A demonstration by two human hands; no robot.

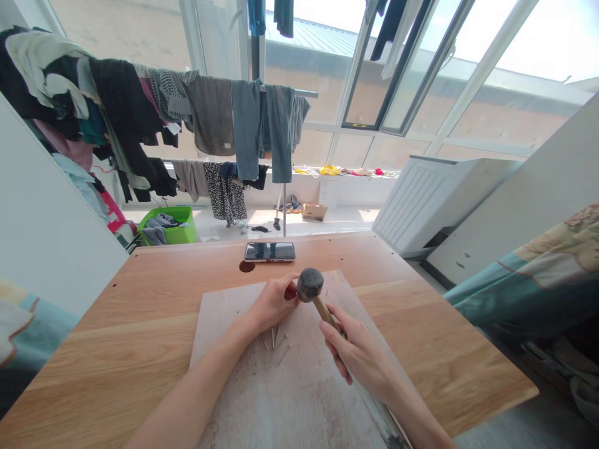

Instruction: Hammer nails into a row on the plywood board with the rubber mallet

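Note:
My right hand is wrapped round the wooden handle of a mallet with a dark, rounded head. The mallet head is up beside the fingertips of my left hand, covering part of them. My left fingers are pinched together over the far part of a pale wooden board; what they hold, if anything, is hidden. Several loose nails lie on the board just under my left wrist. Small dark holes or specks dot the board's surface.
The board lies on a wooden table. A phone rests near the far edge, beside a round dark hole. Beyond are a drying rack with clothes, a green basket and a white cabinet. Curtains hang on both sides.

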